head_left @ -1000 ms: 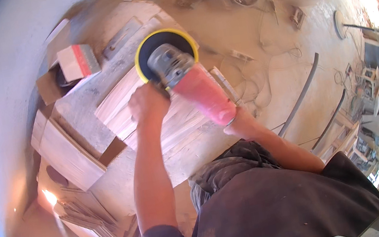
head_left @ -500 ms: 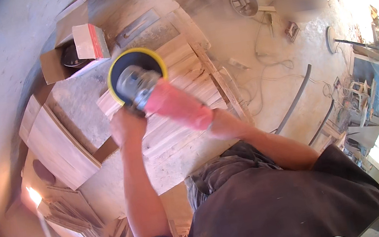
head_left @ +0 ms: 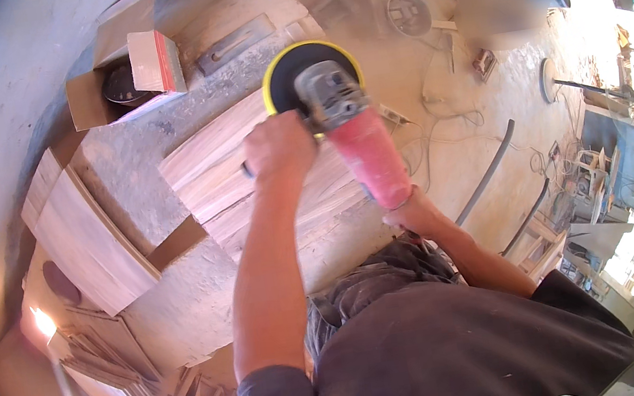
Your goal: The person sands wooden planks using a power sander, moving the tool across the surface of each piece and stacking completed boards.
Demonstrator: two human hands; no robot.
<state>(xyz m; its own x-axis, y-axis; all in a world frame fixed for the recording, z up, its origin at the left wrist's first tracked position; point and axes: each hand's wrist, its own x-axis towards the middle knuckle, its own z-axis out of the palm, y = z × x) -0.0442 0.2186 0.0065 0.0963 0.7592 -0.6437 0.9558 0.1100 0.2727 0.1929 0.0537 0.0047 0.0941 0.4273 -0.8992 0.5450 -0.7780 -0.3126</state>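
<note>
Both my hands hold a handheld disc sander (head_left: 369, 153) with a red body, a grey metal head and a round black disc rimmed in yellow. My left hand (head_left: 281, 148) is closed around its side handle, the end of which pokes out beside the fist. At the rear end of the red body, my right hand (head_left: 416, 214) has its fingers wrapped round the grip. The disc is over the far right part of a striped wooden panel (head_left: 203, 174) that lies on the dusty work surface; whether it touches the wood cannot be told.
An open cardboard box (head_left: 85, 101) with a dark round thing inside stands at the far left. Near it lies a flat tool (head_left: 235, 44). Curved wooden boards (head_left: 84, 233) rest at the left, above stacked thin boards (head_left: 115, 384). Cables and a bucket (head_left: 409, 14) are on the right floor.
The sander has moved right across the panel and turned, its head now pointing more directly away from me. Both hands went with it, keeping their grip.
</note>
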